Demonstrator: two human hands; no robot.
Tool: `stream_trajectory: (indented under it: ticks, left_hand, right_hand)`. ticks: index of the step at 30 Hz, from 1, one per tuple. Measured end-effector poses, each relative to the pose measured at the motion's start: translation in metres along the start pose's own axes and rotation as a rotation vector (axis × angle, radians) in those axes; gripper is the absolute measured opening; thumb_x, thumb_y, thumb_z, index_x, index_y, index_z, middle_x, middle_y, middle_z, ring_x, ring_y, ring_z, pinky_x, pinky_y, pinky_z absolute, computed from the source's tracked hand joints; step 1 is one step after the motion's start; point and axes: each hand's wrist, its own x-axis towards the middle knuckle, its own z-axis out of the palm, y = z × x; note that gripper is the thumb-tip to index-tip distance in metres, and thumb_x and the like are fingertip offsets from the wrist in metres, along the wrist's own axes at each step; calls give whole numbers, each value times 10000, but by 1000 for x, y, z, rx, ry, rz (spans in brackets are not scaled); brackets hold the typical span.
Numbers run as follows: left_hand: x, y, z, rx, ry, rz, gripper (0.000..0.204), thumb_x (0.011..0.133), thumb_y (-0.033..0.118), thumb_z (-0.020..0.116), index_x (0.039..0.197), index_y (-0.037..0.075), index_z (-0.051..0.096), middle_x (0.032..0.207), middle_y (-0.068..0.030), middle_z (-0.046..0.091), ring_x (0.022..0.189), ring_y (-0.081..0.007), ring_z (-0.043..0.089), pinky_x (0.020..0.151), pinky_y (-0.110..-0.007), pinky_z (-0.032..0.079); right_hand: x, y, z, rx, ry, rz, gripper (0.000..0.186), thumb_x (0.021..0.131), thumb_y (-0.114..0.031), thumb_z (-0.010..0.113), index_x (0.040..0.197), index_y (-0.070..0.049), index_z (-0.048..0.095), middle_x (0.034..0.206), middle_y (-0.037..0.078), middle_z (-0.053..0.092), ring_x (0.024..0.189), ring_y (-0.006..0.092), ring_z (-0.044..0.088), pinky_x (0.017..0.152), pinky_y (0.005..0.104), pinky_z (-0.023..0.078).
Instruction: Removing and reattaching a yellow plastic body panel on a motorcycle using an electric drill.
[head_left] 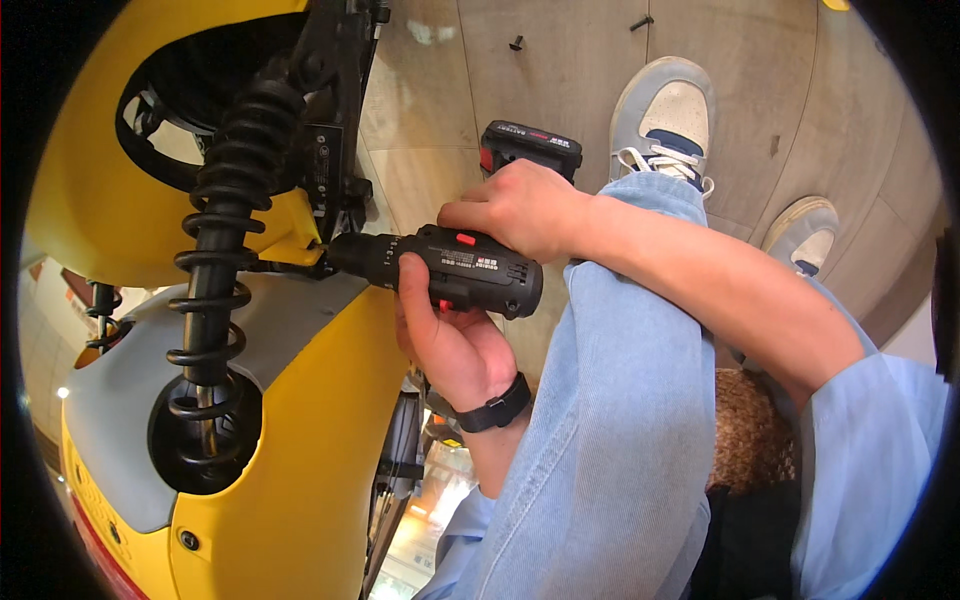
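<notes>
My right grip (pixel 535 205) closes round the black plastic cordless drill (pixel 465 268) at frame centre, hiding its handle; my left grip (pixel 460 355) holds its body. I can't make out its tip. Grey-brown plank floor (pixel 760 60) lies upper right; left, a black coil-spring shock absorber (pixel 212 265) partly blocks yellow bodywork (pixel 290 460).

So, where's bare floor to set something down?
Bare floor shows between the leftmost dark screw and the battery, and right of the upper shoe. Around the drill it's crowded: left hand, right hand, black spring, yellow bodywork.
</notes>
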Motion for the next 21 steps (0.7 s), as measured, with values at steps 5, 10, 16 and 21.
stream_trajectory:
  ticks: [5, 10, 16, 21]
  left_hand:
    - [3, -2, -8, 18, -75, -23, 490, 915, 399, 687, 1230, 41, 571, 1174, -100, 626, 1075, -218, 607, 944, -385, 491]
    - [3, -1, -7, 23, -71, -19, 483, 917, 400, 685, 1225, 45, 573, 1171, -95, 628, 1070, -215, 609, 937, -385, 495]
    - [3, -3, -8, 18, -51, -27, 477, 913, 399, 692, 1212, 45, 578, 1144, -94, 633, 1054, -216, 612, 923, -384, 503]
    - [4, 0, -6, 2, -48, -39, 483, 912, 398, 693, 1219, 44, 574, 1153, -100, 629, 1058, -219, 611, 917, -385, 508]
  right_hand:
    - [0, 1, 1, 2, -49, 30, 302, 748, -155, 659, 1048, -118, 641, 757, 55, 657, 664, 305, 657, 579, 411, 505]
    - [0, 0, 1, 16, -39, 32, 296, 753, -159, 656, 1046, -116, 641, 757, 61, 656, 667, 309, 658, 582, 414, 506]
    - [0, -1, -2, 31, -57, 51, 295, 753, -158, 655, 1045, -114, 641, 744, 62, 653, 663, 311, 656, 581, 416, 504]
    - [5, 1, -4, 8, -55, 30, 306, 749, -160, 659, 1051, -113, 641, 732, 59, 650, 653, 310, 653, 568, 415, 497]
